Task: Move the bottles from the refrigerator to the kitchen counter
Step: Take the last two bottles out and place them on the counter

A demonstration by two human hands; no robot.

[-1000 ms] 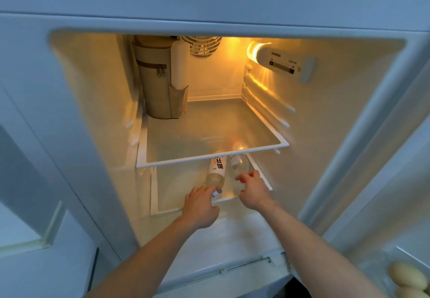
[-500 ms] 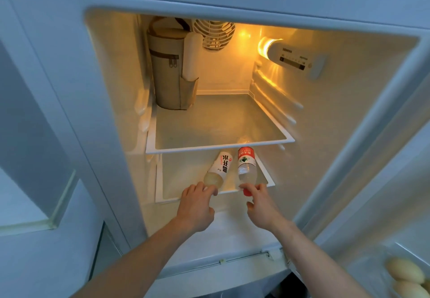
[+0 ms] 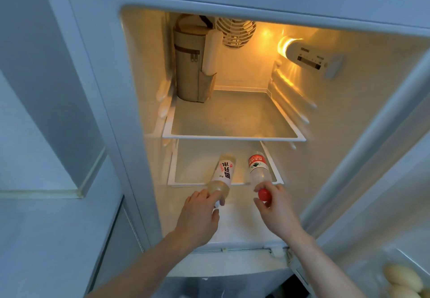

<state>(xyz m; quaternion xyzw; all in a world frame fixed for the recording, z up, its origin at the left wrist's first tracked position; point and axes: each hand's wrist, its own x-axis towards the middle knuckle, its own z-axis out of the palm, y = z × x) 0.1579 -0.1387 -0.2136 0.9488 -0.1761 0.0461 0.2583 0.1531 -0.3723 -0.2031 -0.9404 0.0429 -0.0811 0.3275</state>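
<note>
Two plastic bottles stick out over the front edge of the lower shelf (image 3: pixel 186 182) of the open refrigerator. The left bottle (image 3: pixel 223 173) has a white label with dark characters and yellowish liquid. My left hand (image 3: pixel 200 218) grips its neck end. The right bottle (image 3: pixel 257 167) is clear with a red and white label and a red cap (image 3: pixel 264 194). My right hand (image 3: pixel 277 211) holds it at the cap end. Both bottles are tilted, with their bases pointing into the fridge.
On the upper glass shelf (image 3: pixel 232 137) a tan zipped bag (image 3: pixel 190 65) with a white roll stands at the back left. A fan grille (image 3: pixel 236 32) and a lit lamp unit (image 3: pixel 304 53) sit near the top. Eggs (image 3: pixel 403 280) lie in the door rack at the lower right.
Both hands have drawn the bottles forward, out from under the upper shelf. The red cap now shows in my right hand. The view has shifted, so the fridge sits further right.
</note>
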